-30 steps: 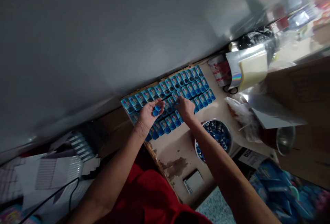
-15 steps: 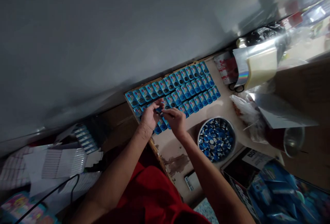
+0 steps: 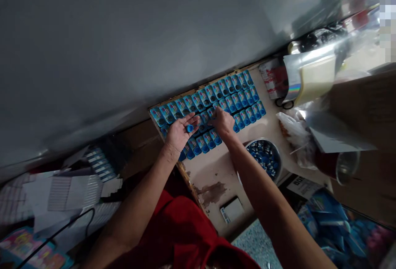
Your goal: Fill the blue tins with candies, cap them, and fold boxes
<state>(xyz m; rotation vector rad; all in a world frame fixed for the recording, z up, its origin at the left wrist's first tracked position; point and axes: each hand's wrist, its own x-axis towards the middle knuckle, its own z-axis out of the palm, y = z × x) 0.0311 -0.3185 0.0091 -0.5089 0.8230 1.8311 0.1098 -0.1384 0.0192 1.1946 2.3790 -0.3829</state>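
Note:
Three rows of small blue printed cards (image 3: 227, 86), many with a dark or blue round piece at one end, lie on the table. My left hand (image 3: 179, 133) is turned palm up above the near rows at left, with a small round blue cap (image 3: 189, 128) resting at its curled fingers. Over the middle row, my right hand (image 3: 223, 121) reaches down with its fingers bent together onto a card; what they hold, if anything, is hidden. A round metal bowl (image 3: 281, 166) of blue and silver caps stands behind my right forearm, partly covered by it.
A grey wall (image 3: 123, 42) rises behind the table. At right are scissors (image 3: 284, 104), a clear plastic bag (image 3: 297, 137), a transparent cup (image 3: 348, 168) and a box of blue packages (image 3: 328, 219). A small white box (image 3: 232, 210) lies near the table's front edge. Papers (image 3: 71, 192) are piled at left.
My right hand has moved away from my left, to the right and slightly up, onto the middle row. The left hand has opened somewhat, showing the blue cap.

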